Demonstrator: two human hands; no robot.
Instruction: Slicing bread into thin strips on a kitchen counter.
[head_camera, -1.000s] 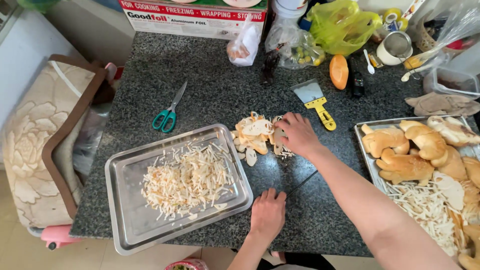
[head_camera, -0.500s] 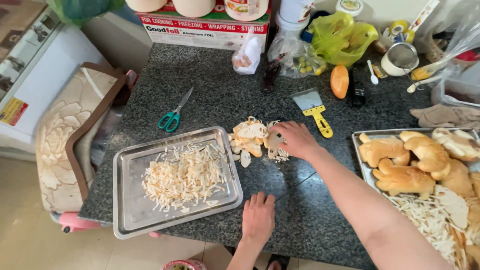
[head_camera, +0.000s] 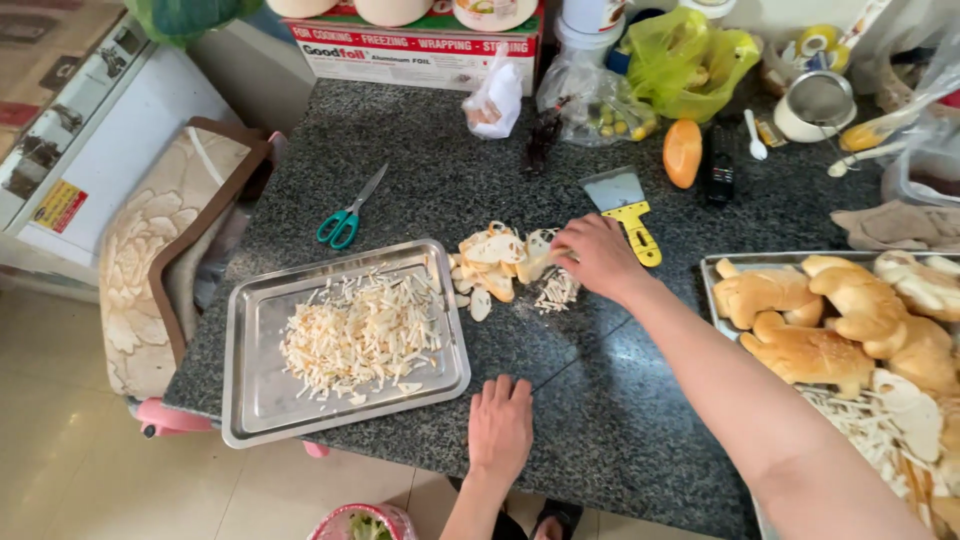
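Dark granite counter. Steel tray of shredded mushroom sits left, long axis roughly left-right, slightly tilted. Step looks like gathering: right hand cupped loosely over the sliced mushroom pile beside the tray (can't tell if anything's pinched). Left hand flat, open, holding nothing. Next move likely needs a firmer pinch on one slice.
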